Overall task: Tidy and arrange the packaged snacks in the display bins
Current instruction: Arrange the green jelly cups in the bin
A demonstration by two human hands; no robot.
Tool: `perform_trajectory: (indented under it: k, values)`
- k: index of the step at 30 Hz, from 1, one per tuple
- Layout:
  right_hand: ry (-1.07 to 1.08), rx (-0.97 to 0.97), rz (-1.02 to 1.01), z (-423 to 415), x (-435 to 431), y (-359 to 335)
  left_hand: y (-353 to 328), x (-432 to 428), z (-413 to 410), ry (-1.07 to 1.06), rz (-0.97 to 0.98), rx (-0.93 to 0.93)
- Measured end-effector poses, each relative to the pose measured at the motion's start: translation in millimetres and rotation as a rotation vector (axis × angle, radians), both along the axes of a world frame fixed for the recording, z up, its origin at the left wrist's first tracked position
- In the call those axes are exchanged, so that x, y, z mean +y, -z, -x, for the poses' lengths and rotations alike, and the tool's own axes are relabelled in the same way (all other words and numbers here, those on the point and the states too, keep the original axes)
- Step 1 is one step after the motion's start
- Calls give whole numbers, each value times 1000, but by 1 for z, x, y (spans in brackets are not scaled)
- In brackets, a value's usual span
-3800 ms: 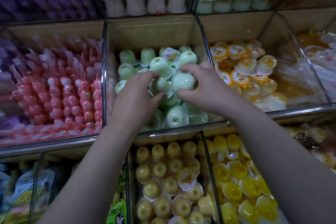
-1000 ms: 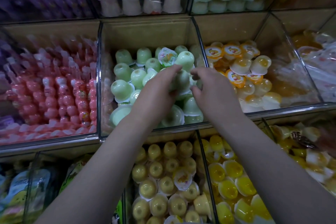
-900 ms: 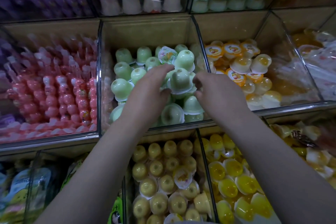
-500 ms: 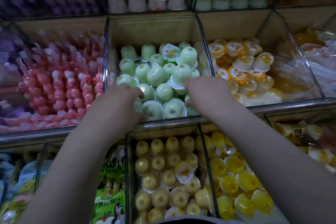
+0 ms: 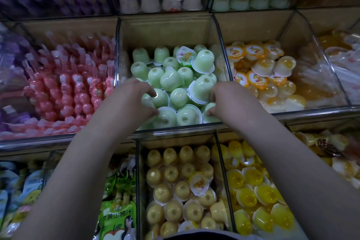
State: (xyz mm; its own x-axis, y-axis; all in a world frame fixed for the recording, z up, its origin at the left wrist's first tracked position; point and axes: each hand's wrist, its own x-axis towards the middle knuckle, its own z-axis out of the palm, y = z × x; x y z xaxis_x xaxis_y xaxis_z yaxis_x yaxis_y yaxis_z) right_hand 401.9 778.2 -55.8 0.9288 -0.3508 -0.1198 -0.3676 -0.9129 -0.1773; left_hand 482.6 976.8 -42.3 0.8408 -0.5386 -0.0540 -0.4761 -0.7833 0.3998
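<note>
Filling the frame is a rack of clear display bins [image 5: 217, 31] stacked in rows. The centre bin [image 5: 165, 27] holds a loose heap of green jelly cups [image 5: 171, 80], most dome-up, a few tipped on their sides. Left of it lie pink jelly sticks [image 5: 68, 91] in rows, and right of it orange-lidded jelly cups [image 5: 255, 80]. Along the lower edge sit juice pouches [image 5: 116, 218], dull yellow jelly cups [image 5: 175, 191] and bright yellow jelly cups [image 5: 251, 197]. Two bare forearms [image 5: 78, 161] reach up from the bottom of the frame to the front of the centre bin, the hands apart. The left hand [image 5: 130, 101] pinches one green cup [image 5: 160, 98] between forefinger and thumb. The right hand [image 5: 229, 99] has its fingers curled against the cups at the bin's front right — whether it grips one cannot be told.
</note>
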Motion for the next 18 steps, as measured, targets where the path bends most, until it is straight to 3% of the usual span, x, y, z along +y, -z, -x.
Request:
perform_trajectory:
  k: [7,12,18]
  values:
    - [91,-297,-166,4,2,-4,4,-5,1,-5,41,-10]
    - [-88,-192,-91,-8,-2,-3,4,-1,-2,94,-52,36]
    - [-76,-255,-122,-10,-2,3,10,13,-6,160,-70,54]
